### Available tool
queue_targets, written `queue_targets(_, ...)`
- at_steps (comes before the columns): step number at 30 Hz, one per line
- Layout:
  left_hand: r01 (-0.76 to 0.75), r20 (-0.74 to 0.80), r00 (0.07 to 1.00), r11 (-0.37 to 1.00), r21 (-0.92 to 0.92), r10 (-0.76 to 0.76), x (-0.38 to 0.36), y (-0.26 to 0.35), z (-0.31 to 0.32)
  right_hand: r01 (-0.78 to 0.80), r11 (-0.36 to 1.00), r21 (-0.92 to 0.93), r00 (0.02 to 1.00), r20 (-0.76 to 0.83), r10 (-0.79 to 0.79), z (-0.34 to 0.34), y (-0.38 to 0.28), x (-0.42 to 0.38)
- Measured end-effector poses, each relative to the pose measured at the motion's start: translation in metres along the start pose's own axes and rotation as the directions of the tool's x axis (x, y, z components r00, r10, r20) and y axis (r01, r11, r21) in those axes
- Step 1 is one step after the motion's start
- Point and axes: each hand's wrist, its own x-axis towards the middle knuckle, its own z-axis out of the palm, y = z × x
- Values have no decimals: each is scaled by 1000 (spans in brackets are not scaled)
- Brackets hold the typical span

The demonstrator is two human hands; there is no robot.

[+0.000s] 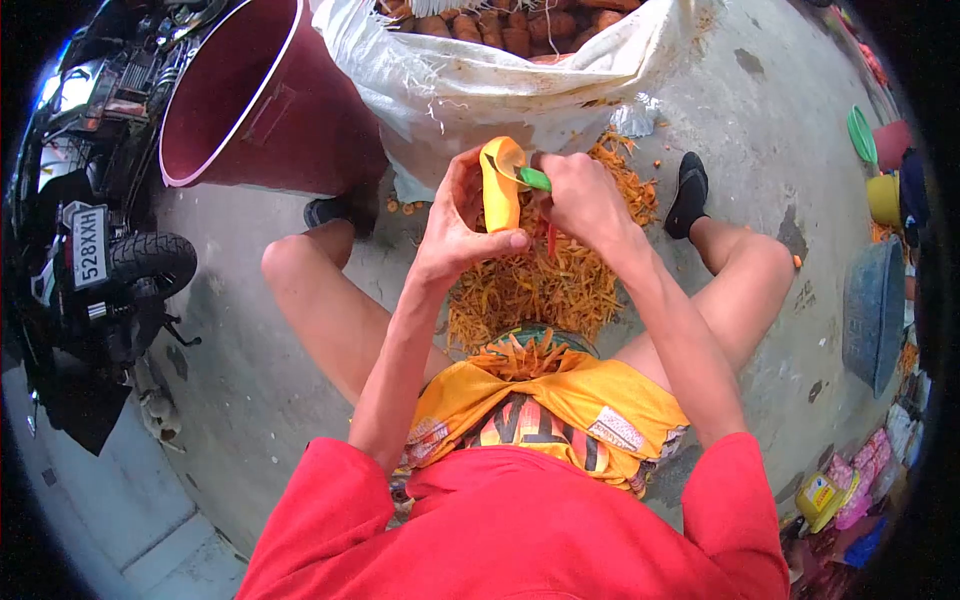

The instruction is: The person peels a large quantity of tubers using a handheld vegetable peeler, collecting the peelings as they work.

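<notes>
My left hand is closed around a peeled, bright yellow-orange carrot, held upright with its thick end up. My right hand grips a peeler with a green part showing, its blade against the upper part of the carrot. A small red piece hangs below my right fingers; I cannot make out what it is. Under both hands spreads a heap of orange peelings on the floor. More peelings lie on the yellow-orange cloth over my lap.
Ahead stands a white woven sack holding unpeeled carrots. A dark red tub is to its left, near a parked motorcycle. Along the right side are a grey-blue basin, a yellow container and coloured plastic items.
</notes>
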Motion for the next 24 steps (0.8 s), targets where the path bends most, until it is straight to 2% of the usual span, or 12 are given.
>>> queue_targets(1, 0, 6, 1000, 1000, 0, 0, -1, -2, 1, -64, 992, -110, 998, -8, 63, -1, 1, 2)
queue_targets(4, 83, -45, 995, 996, -29, -84, 1, -4, 3, -114, 989, -91, 991, -81, 106, 9, 18, 11)
queue_targets(8, 133, -79, 987, 989, -59, -138, 4, -8, -2, -87, 991, -99, 992, -105, 77, 21, 29, 19)
queue_targets(10, 136, -69, 988, 989, -53, -139, 2, -4, -3, -81, 984, -159, 996, -47, 75, 14, 28, 18)
queue_targets(12, 71, 44, 997, 984, -161, -65, -6, 5, -5, -440, 898, 26, 891, 142, 432, 30, 80, 32)
queue_targets(13, 27, 165, 986, 984, -176, 3, -7, 9, -9, -494, 860, -130, 825, 241, 510, 9, 89, 28)
queue_targets(14, 35, 177, 984, 985, -166, -5, -7, 11, -11, -414, 910, -28, 902, 123, 414, 10, 108, 19)
queue_targets(16, -32, 9, 999, 967, -253, 36, -9, 17, -10, -325, 945, -44, 944, 42, 327, -12, 95, 12)
queue_targets(20, -103, -33, 995, 961, -256, 97, -1, 10, -17, -307, 949, -71, 942, 121, 313, -29, 55, -3)
queue_targets(22, -108, -23, 994, 969, -223, 105, 2, 10, -14, -81, 937, 341, 995, 82, 57, -31, 28, -16)
queue_targets(23, -123, -17, 992, 975, -184, 122, 4, 10, -13, -84, 937, 338, 995, 85, 59, -26, 18, -22)
queue_targets(24, -123, -19, 992, 975, -186, 122, 5, 10, -11, -6, 892, 452, 999, 47, -17, -21, 8, -26)
